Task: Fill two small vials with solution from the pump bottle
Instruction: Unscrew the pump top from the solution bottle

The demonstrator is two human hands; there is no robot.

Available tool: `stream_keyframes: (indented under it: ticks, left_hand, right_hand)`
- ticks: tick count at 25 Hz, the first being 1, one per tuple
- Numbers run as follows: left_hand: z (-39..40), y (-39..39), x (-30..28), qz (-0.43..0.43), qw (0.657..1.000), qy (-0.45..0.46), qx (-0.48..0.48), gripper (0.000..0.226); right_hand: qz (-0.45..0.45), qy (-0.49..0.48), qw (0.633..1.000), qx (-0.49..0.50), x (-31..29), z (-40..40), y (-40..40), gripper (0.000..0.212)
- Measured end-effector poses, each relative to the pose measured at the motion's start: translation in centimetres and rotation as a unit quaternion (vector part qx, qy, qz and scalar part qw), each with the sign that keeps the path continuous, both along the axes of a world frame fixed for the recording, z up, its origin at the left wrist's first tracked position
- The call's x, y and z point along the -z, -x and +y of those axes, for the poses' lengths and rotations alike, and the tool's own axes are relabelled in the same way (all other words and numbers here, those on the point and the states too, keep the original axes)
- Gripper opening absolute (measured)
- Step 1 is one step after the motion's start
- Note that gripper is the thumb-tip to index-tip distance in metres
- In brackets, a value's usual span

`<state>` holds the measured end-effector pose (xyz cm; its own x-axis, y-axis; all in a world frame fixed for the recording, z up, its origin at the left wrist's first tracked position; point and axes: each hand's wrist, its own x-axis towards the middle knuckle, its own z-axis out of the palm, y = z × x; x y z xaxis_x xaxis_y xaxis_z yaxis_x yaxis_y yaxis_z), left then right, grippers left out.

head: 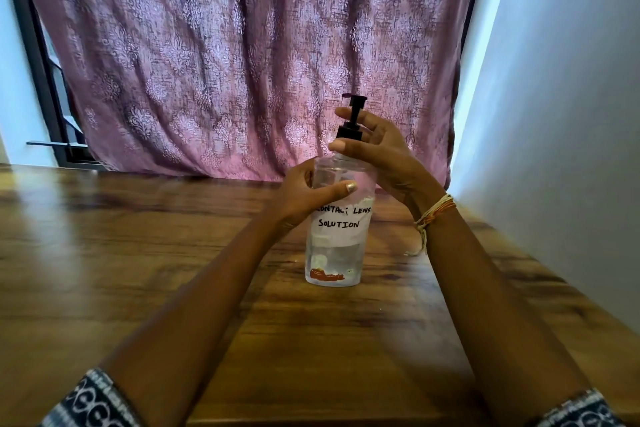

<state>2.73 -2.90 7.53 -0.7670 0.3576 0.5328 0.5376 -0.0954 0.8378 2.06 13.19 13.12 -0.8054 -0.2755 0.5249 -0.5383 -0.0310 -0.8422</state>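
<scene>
A clear pump bottle with a white label reading "contact lens solution" stands upright on the wooden table. Its black pump head rises at the top. My left hand grips the bottle's upper body, thumb across the front. My right hand is at the pump's black collar, thumb in front of it and fingers behind the stem. No vials are in view.
A pink patterned curtain hangs behind the table's far edge. A white wall runs along the right side of the table. A dark window frame shows at the left.
</scene>
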Motion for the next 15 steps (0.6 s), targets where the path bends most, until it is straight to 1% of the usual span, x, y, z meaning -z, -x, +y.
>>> stream_keyframes:
  ticks: [1, 3, 6, 7, 11, 13, 15]
  left_hand:
    - [-0.02, -0.02, -0.01, 0.0, 1.0, 0.002, 0.0, 0.024]
    - [-0.02, -0.02, -0.04, -0.001, 1.0, 0.005, 0.001, 0.024]
    - [0.01, -0.11, -0.1, -0.002, 1.0, 0.009, 0.002, 0.025]
    - [0.0, -0.04, -0.04, -0.002, 1.0, 0.009, 0.001, 0.025]
    - [-0.06, 0.03, 0.01, 0.002, 1.0, 0.008, -0.006, 0.031]
    - [0.0, 0.18, 0.08, -0.002, 1.0, 0.013, -0.009, 0.033]
    - [0.0, 0.26, 0.13, -0.001, 1.0, 0.016, -0.006, 0.03]
  right_hand:
    - [0.006, 0.0, 1.0, 0.014, 0.06, -0.08, 0.02, 0.065]
    - [0.011, 0.015, 1.0, 0.005, 0.08, 0.18, 0.09, 0.059]
    - [0.002, 0.012, 0.997, -0.075, -0.04, 0.8, 0.03, 0.054]
    - [-0.003, 0.006, 0.996, -0.089, 0.01, 0.72, 0.06, 0.054]
    - [0.012, 0.005, 1.0, -0.015, 0.1, 0.21, 0.24, 0.051]
    - [0.005, 0.041, 0.999, -0.028, -0.05, 0.32, 0.1, 0.049]
    - [-0.012, 0.087, 0.995, -0.039, -0.67, 0.22, -0.19, 0.048]
